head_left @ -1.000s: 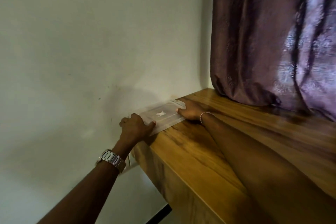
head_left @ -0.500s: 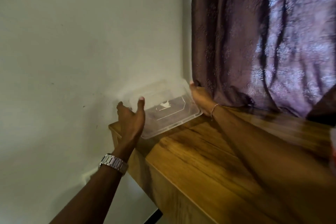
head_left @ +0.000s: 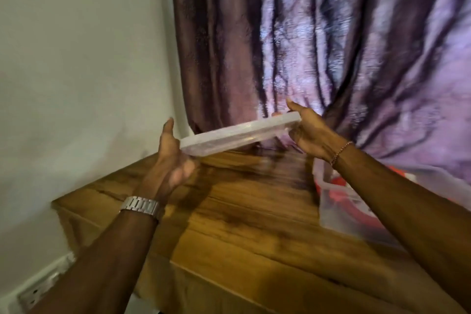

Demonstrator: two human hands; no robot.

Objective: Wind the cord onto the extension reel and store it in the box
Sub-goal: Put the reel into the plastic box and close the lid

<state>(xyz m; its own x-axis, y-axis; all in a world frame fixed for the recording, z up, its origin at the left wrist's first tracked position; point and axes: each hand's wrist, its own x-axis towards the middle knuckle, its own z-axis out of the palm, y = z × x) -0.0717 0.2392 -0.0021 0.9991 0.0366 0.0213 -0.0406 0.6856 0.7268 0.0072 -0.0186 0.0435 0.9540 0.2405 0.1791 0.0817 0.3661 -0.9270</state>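
Note:
A clear plastic box lid (head_left: 237,135) hangs in the air above the wooden table (head_left: 244,224), seen edge-on and tilted up to the right. My left hand (head_left: 170,158) grips its left end and my right hand (head_left: 311,132) grips its right end. At the right, partly behind my right forearm, stands a clear plastic box (head_left: 341,214) with something red and white inside (head_left: 339,188), blurred; I cannot tell if it is the reel. No cord shows.
A purple curtain (head_left: 331,46) hangs behind the table, down to its back edge. A pale wall (head_left: 76,58) runs along the left. A white wall socket (head_left: 38,290) sits low at the bottom left, beside the table's front corner.
Both hands lifted the lid from the table's far left corner by the wall and carried it up and to the right. The view swung right, and the box came into sight.

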